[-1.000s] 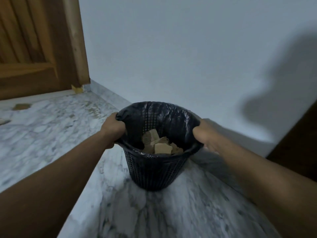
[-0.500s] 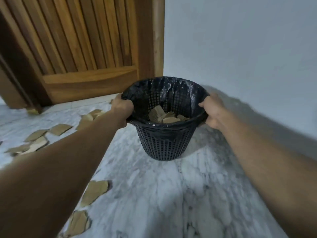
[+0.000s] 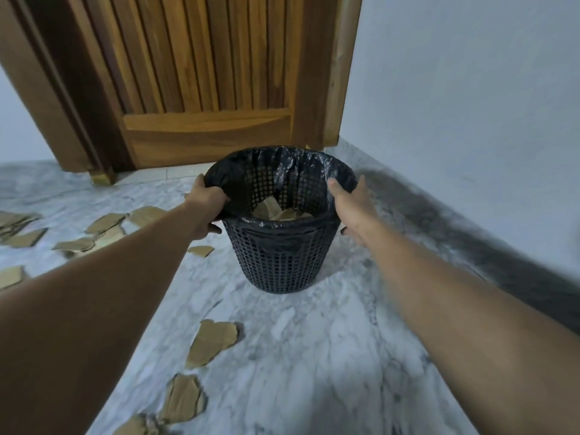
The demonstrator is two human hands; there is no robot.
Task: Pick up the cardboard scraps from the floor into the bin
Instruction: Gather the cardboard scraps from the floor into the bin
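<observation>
Gripping: left hand (image 3: 205, 204) clamps the bin (image 3: 277, 246) rim on its left side, fingers curled over the liner (image 3: 282, 171)
Right hand (image 3: 353, 204): laid flat against the rim's right side, fingers spread — touching, not closed round it
Bin: upright on the floor (image 3: 314, 356) between both hands, some scraps inside
Scraps (image 3: 213, 340): loose on the floor — several left of the left-hand grip, more below it, nearer the camera
Door (image 3: 207, 83): beyond the bin
</observation>
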